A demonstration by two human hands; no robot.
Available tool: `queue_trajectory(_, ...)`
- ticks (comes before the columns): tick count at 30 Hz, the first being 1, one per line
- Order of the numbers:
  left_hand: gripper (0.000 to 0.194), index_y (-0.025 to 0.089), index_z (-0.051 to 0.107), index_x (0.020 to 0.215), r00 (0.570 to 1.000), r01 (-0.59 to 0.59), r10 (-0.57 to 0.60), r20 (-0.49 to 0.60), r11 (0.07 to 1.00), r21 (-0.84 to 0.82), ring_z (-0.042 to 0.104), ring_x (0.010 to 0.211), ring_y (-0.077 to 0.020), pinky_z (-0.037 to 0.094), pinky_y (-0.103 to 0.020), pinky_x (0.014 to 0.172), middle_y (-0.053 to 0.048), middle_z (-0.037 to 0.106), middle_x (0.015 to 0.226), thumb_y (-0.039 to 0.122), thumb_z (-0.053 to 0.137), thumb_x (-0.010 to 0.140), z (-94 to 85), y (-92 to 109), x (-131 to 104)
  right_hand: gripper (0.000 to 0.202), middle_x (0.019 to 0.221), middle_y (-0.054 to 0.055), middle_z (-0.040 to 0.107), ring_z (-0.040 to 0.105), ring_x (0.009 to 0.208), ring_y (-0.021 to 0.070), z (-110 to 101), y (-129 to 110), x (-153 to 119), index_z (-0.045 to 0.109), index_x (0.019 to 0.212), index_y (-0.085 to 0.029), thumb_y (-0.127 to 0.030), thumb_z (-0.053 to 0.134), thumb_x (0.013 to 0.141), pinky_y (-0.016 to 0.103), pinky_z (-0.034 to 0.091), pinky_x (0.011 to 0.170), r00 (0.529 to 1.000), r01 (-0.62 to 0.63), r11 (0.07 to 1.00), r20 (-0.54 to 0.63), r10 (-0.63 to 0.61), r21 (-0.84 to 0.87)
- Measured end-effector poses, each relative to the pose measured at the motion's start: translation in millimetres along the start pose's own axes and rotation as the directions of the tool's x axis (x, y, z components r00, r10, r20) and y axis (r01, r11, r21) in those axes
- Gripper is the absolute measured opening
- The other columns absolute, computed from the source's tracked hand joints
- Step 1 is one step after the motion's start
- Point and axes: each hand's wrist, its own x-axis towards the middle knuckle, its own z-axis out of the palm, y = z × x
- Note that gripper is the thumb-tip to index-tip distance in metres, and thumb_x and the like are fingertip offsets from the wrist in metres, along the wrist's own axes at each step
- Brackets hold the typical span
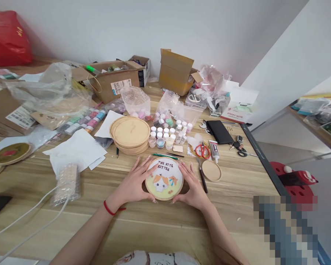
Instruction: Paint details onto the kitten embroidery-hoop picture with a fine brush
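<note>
A round wooden-rimmed kitten picture (165, 180) lies on the table in front of me. It shows an orange-and-white cat face, an orange shape with blue beside it, a yellow lower part and dark lettering at the top. My left hand (136, 182) holds its left edge, thumb at the near rim and fingers along the upper left. On the opposite edge my right hand (192, 186) grips the rim, thumb low and fingers at the upper right. A red string is tied round my left wrist. Just beyond the picture lie thin pencil-like tools (165, 156) and a small tan tag (178, 148).
Stacked wooden discs (130, 131) stand behind my left hand, beside several white-lidded jars (165, 131). To the right are red-handled scissors (202, 150), a glue tube (214, 150), a dark-handled tool (203, 176) and a wooden ring (212, 170). White cables (38, 206) cross the left side.
</note>
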Motion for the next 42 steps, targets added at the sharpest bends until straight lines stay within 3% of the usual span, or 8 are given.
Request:
queue_trajectory(9, 0.123, 0.026, 0.018, 0.156, 1.0, 0.006, -0.006, -0.001, 1.0, 0.031, 0.018, 0.148, -0.0388, 0.014, -0.061, 0.119, -0.014, 0.024, 0.161, 0.081, 0.067, 0.058, -1.5, 1, 0, 0.123, 0.155, 0.019, 0.037, 0.03, 0.145, 0.0358, 6, 5, -1, 0.013, 0.157, -0.021, -0.068, 0.077, 0.062, 0.063, 0.012, 0.119, 1.0, 0.004, 1.0, 0.007, -0.004, -0.019)
queue_trajectory(18, 0.128, 0.021, 0.015, 0.157, 0.998, 0.044, -0.048, 0.035, 0.993, 0.107, 0.017, 0.149, -0.0364, 0.013, -0.058, 0.12, -0.016, 0.019, 0.162, 0.086, 0.062, 0.057, 5.3, -1, -1, 0.126, 0.157, 0.017, 0.034, 0.028, 0.147, 0.0339, 6, 6, 0, 0.008, 0.157, -0.022, -0.072, 0.073, 0.063, 0.06, 0.01, 0.121, 0.99, -0.058, 0.997, 0.123, 0.065, -0.054)
queue_trajectory(22, 0.139, 0.01, 0.006, 0.157, 0.997, 0.072, -0.069, -0.022, 0.984, 0.166, 0.014, 0.15, -0.0355, 0.014, -0.055, 0.121, -0.021, 0.014, 0.162, 0.092, 0.054, 0.055, 10.6, 5, -4, 0.133, 0.161, 0.019, 0.022, 0.02, 0.149, 0.0342, 1, 0, 3, -0.003, 0.157, -0.017, -0.077, 0.069, 0.062, 0.059, 0.012, 0.121, 0.983, -0.078, 0.993, 0.157, 0.092, -0.091)
queue_trajectory(27, 0.139, 0.002, 0.005, 0.155, 0.986, 0.129, -0.099, -0.135, 0.964, 0.233, 0.019, 0.149, -0.0354, 0.014, -0.055, 0.121, -0.025, 0.018, 0.16, 0.095, 0.043, 0.059, 16.5, 18, -6, 0.125, 0.163, 0.02, 0.007, 0.009, 0.151, 0.0346, 1, -5, 4, -0.01, 0.156, -0.011, -0.081, 0.053, 0.073, 0.058, 0.017, 0.12, 0.986, -0.084, 0.972, 0.124, 0.113, -0.217)
queue_trajectory(34, 0.142, -0.001, 0.012, 0.154, 0.968, 0.224, -0.18, -0.177, 0.935, 0.274, 0.019, 0.148, -0.0377, 0.012, -0.055, 0.121, -0.025, 0.022, 0.159, 0.099, 0.036, 0.056, 18.2, 29, -9, 0.13, 0.163, 0.022, 0.003, 0.006, 0.151, 0.0374, 4, -12, 5, -0.009, 0.155, -0.005, -0.088, 0.044, 0.07, 0.06, 0.018, 0.119, 0.989, -0.054, 0.924, 0.109, 0.103, -0.379)
queue_trajectory(42, 0.145, 0.001, 0.008, 0.155, 0.967, 0.228, -0.187, -0.173, 0.94, 0.256, 0.019, 0.148, -0.0382, 0.009, -0.056, 0.122, -0.025, 0.022, 0.158, 0.099, 0.041, 0.053, 20.0, 29, -11, 0.128, 0.163, 0.023, 0.005, 0.007, 0.151, 0.0386, 4, -14, 5, -0.004, 0.156, -0.007, -0.088, 0.045, 0.07, 0.06, 0.015, 0.119, 0.989, -0.063, 0.92, 0.097, 0.108, -0.386)
